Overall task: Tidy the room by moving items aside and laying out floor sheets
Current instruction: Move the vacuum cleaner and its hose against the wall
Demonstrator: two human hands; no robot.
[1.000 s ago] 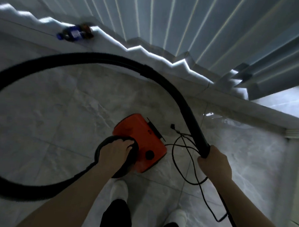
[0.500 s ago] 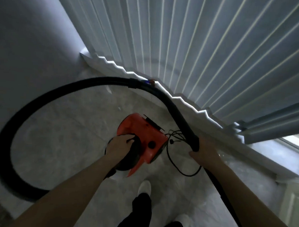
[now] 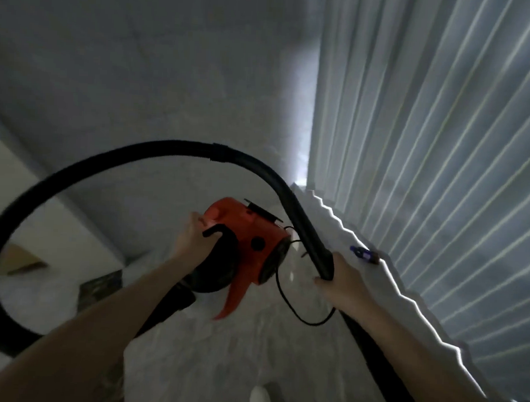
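Head view: the left hand (image 3: 195, 243) grips the handle of an orange vacuum (image 3: 249, 245), held off the floor; the right hand (image 3: 340, 280) grasps its black hose (image 3: 302, 220) beside the curtain (image 3: 427, 147). Moving aside seems underway; no sheets appear laid.

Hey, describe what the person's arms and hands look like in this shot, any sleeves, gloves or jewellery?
Both forearms are bare up to the frame edge, with no sleeve showing. The left hand and the right hand wear no gloves. No watch, bracelet or ring is visible, though the picture is dim and somewhat blurred, so small items could be missed. No markings show on either arm.
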